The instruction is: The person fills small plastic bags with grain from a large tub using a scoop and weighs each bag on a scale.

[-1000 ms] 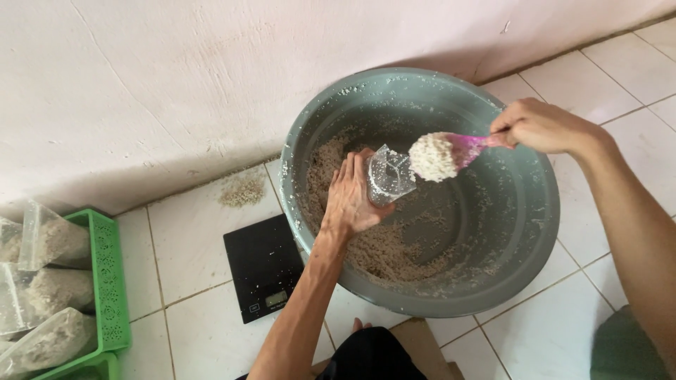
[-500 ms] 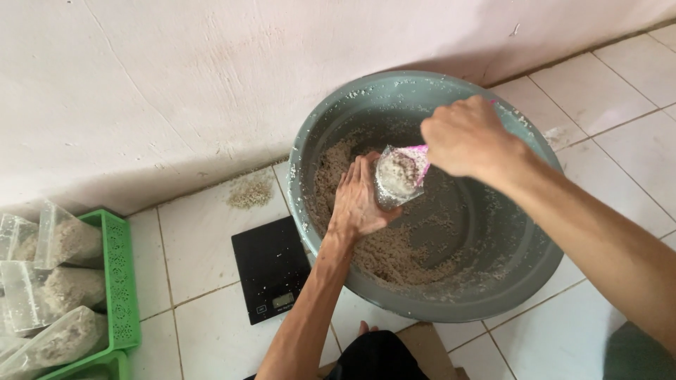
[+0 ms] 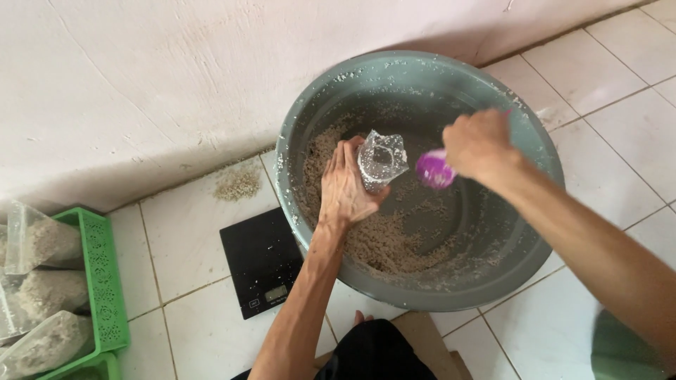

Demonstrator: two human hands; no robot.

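- Far left, clear filled bags of pale grain lie in a green basket on the tiled floor.
- A black kitchen scale sits just beside the grey basin, which holds loose grain.
- Left hand, palm down over the basin, grip closed around a small clear plastic bag, held upright.
- Right hand, fist closed on a purple scoop just beside the bag.

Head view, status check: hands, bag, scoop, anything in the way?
Left hand grips clear plastic bag, mouth open, over grey basin. Right hand holds pink scoop, empty, beside bag. Nothing between scoop and bag.
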